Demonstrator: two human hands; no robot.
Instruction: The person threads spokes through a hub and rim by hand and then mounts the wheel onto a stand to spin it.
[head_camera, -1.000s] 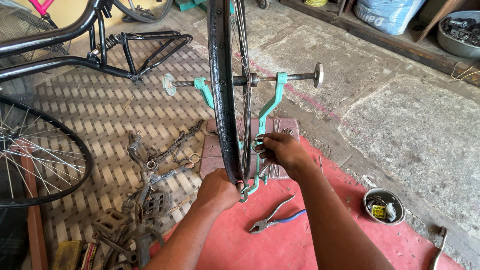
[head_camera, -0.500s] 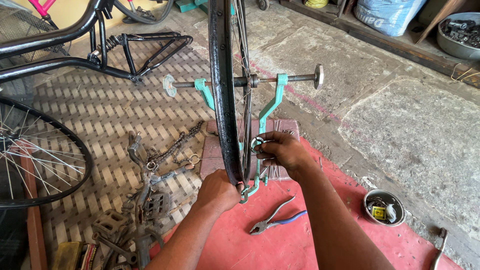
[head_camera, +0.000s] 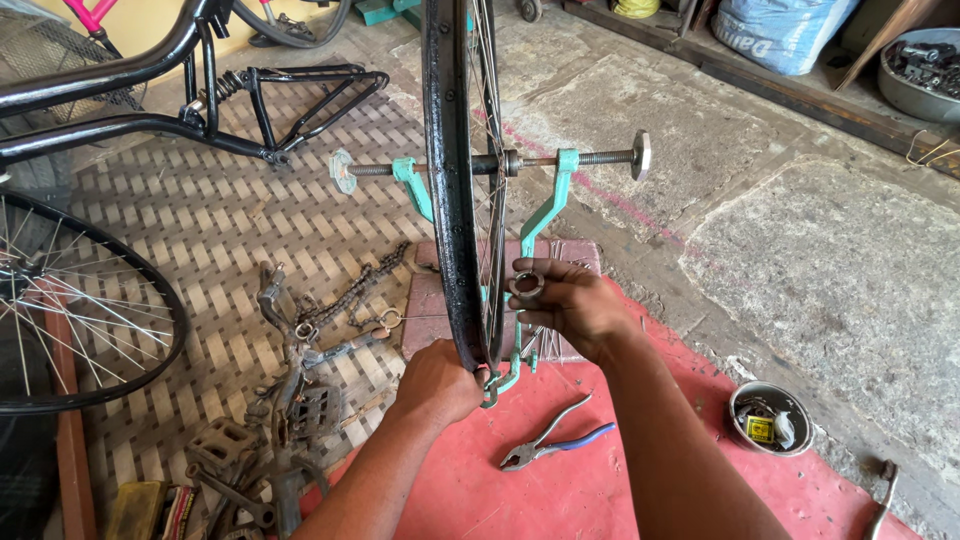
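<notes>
The wheel (head_camera: 452, 150) stands upright in a green stand (head_camera: 545, 215), its axle (head_camera: 590, 158) running across the 2 arms. Left hand (head_camera: 438, 382) is at the bottom of the wheel, fingers curled tight around the rim. Right hand (head_camera: 572, 305) sits just right of the wheel by the spokes, fingers closed on a small round metal tool (head_camera: 527, 286). Pliers (head_camera: 552, 447) with blue handles lie on the red mat (head_camera: 560, 490) just below the wheel. A chain (head_camera: 355, 290) and pedals (head_camera: 265, 435) are scattered left of the wheel, with a second wheel (head_camera: 70, 310) farther left. A small bowl (head_camera: 770, 418) of bits sits off to the right.
</notes>
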